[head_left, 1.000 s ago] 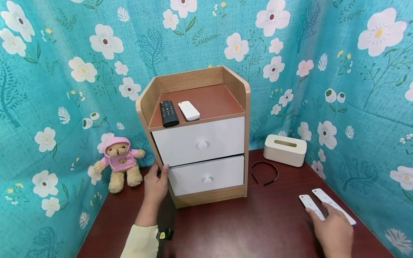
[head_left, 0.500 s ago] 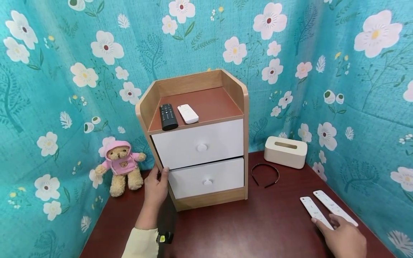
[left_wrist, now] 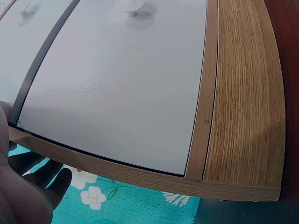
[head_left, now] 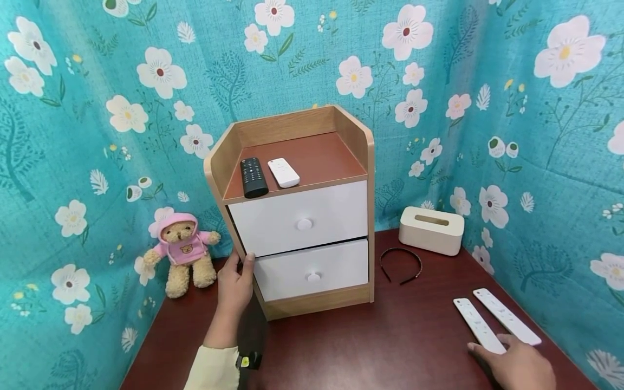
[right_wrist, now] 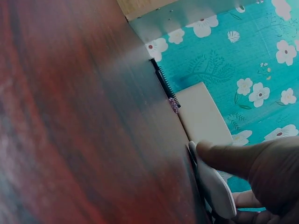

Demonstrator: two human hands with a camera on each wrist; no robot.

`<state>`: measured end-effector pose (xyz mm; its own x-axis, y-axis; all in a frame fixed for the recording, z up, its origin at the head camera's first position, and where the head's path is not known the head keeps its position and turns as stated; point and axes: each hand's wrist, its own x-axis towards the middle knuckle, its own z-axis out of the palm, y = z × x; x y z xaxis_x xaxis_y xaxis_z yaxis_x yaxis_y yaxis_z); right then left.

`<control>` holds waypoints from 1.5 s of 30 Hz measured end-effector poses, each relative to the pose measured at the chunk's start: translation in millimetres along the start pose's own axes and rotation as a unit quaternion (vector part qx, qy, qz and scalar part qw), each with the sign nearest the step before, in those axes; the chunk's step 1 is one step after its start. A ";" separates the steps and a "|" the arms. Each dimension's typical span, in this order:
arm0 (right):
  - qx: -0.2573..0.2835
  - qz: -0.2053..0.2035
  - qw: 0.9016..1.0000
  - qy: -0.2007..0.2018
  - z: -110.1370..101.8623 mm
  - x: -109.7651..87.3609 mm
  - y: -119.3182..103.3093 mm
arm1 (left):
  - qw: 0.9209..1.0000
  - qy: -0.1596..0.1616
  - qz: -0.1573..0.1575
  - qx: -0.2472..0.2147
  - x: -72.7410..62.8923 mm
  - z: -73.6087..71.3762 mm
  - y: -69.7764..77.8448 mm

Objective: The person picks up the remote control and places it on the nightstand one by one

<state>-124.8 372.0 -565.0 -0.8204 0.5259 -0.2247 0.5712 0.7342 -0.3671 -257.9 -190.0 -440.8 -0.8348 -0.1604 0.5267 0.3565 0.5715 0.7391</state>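
Note:
A wood-edged cabinet (head_left: 319, 310) with two white drawers stands in the middle of the head view. My left hand (head_left: 235, 284) holds its left edge, thumb at the front and fingers around the side panel; the left wrist view shows the fingers (left_wrist: 56, 184) beyond that panel. Two white remote controls lie side by side at the right: a left one (head_left: 475, 320) and a right one (head_left: 509, 317). My right hand (head_left: 524, 365) is at the left remote's near end, its thumb spread out to the left and fingers touching the other side.
On the cabinet top lie a black remote (head_left: 253, 177) and a short white remote (head_left: 284, 172). A teddy bear (head_left: 186, 249) in a pink hoodie sits left. A headband (head_left: 401, 265) and a cream tissue box (head_left: 431, 230) are at the right, near the floral curtain (head_left: 531, 179).
The left remote has shifted slightly nearer to the right one's line. My right hand has drawn back towards me, and its thumb has spread from the left remote. The left hand stays put.

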 end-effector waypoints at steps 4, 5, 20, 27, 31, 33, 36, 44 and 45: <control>-0.009 0.001 1.000 0.005 -0.3 -2.8 -0.4 | 1.000 0.002 0.000 0.002 1.1 0.0 0.0; -0.010 0.001 1.000 0.007 -0.8 -3.6 -0.7 | 1.000 0.001 0.000 0.003 1.0 0.1 0.3; 0.105 -0.009 0.992 0.070 -7.5 -16.4 -17.6 | 1.000 0.003 0.003 0.005 -0.5 2.1 2.8; 0.197 -0.072 0.962 0.176 -24.3 -43.2 -60.8 | 1.000 -0.001 -0.003 0.005 0.8 2.5 4.4; 0.251 -0.115 0.936 0.216 -40.1 -61.6 -88.5 | 1.000 0.000 -0.005 0.007 2.9 2.5 4.3; 0.273 -0.144 0.923 0.229 -48.6 -69.5 -103.9 | 1.000 0.004 -0.003 0.006 3.8 2.2 4.2; 0.305 -0.187 0.902 0.241 -60.0 -80.8 -127.0 | 1.000 0.007 -0.003 0.003 3.9 1.5 3.9; 0.375 -0.295 0.843 0.247 -88.6 -103.4 -185.2 | 1.000 0.009 -0.006 0.001 0.4 0.5 1.6; 0.379 -0.306 0.838 0.247 -92.7 -104.5 -193.4 | 1.000 0.011 -0.005 0.000 0.4 0.6 1.7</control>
<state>-146.9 214.8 -386.9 -0.7344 0.4021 0.5467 -0.2869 0.5461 -0.7871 -257.9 -188.7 -439.5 -0.8285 -0.1835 0.5291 0.3484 0.5707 0.7435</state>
